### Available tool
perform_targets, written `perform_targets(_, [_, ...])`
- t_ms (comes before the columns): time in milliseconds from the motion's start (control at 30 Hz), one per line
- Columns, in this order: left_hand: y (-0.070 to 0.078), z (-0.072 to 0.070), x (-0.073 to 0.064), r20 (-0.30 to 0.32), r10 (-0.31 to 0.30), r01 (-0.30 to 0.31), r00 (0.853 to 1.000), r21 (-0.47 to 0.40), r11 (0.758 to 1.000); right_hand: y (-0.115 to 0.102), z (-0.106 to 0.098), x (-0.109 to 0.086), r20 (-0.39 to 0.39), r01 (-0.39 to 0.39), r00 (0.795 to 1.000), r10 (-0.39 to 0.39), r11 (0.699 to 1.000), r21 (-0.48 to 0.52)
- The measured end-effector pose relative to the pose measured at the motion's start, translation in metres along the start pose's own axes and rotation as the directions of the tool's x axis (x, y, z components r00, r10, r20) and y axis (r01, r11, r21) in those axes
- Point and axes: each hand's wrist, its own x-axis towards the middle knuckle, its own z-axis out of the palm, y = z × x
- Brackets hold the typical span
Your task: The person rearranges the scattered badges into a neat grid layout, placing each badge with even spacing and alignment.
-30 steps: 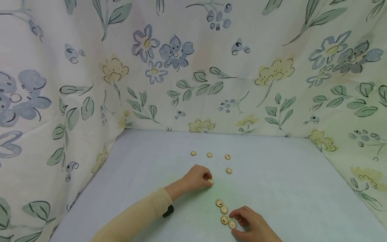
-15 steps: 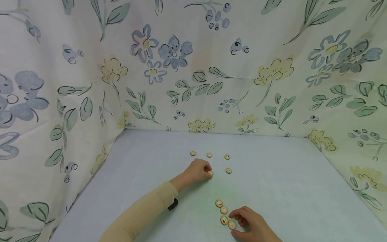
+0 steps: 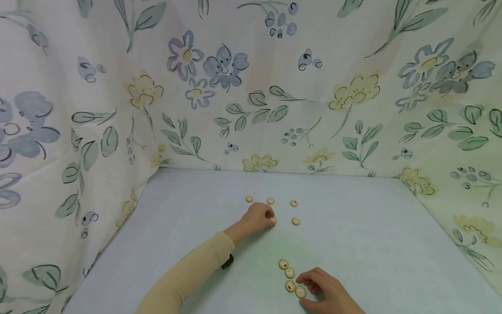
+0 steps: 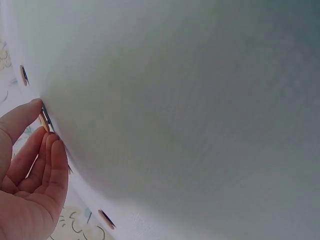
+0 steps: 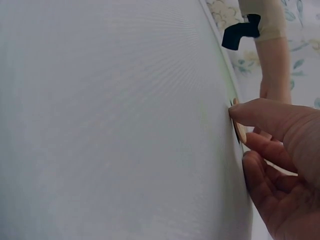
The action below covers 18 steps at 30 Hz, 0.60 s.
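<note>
Small round wooden discs with drawn faces lie on the white table. My left hand (image 3: 258, 216) pinches one wooden disc (image 3: 273, 220) between thumb and fingers, close over the tabletop. In the left wrist view that disc (image 4: 44, 121) shows edge-on at the fingertips. My right hand (image 3: 327, 292) rests beside the nearest disc (image 3: 300, 291), thumb tip right at its rim, index finger a little apart from it in the head view. Edge-on in the right wrist view, a disc (image 5: 239, 125) appears between the right thumb (image 5: 255, 114) and index finger.
Touching or nearly so, three discs (image 3: 290, 286) run up from the right hand in a bent line. Farther back lie a disc (image 3: 296, 221) right of the left hand and three more in a row (image 3: 270, 201). Floral cloth (image 3: 251, 87) walls the table's back and sides.
My left hand has carried its disc away from me, up to about level with the single disc on its right. The right hand and the other discs have stayed put.
</note>
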Motion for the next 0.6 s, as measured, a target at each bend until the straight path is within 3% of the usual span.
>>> perform_targets(600, [-0.0017, -0.0009, 0.0007, 0.004, -0.034, 0.034, 0.999, -0.006, 0.999, -0.0030, -0.0001, 0.0005, 0.006, -0.028, 1.000, 0.029, 1.000, -0.010])
